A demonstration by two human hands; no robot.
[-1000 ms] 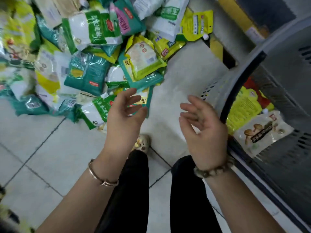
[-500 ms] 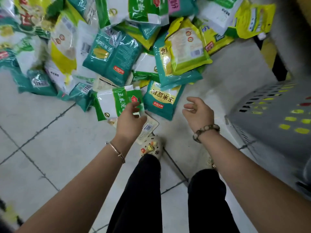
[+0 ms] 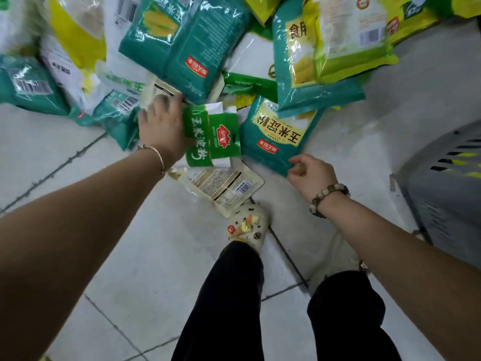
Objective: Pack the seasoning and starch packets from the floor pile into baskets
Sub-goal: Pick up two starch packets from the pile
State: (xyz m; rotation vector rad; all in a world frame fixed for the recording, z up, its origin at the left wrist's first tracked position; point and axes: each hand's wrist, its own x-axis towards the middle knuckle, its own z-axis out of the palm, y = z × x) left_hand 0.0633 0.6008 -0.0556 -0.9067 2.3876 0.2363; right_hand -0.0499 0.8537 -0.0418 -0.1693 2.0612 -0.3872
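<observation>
Pile of packets (image 3: 182,35) on the floor (image 3: 145,256) at 12 o'clock, left hand (image 3: 161,126) at the left edge of a green-white starch packet (image 3: 212,136), fingers stretched, grip not possible to tell, right hand (image 3: 312,174) pinching the near corner of a teal starch packet (image 3: 276,134) at 1 o'clock, grey basket (image 3: 447,194) at 3 o'clock.

Left hand (image 3: 161,126) outstretched, right hand (image 3: 311,173) fingers (image 3: 299,170) curled

Head-worn camera, looking steeply down and forward. Close above the floor (image 3: 416,87) and packet pile (image 3: 182,48); single view.
</observation>
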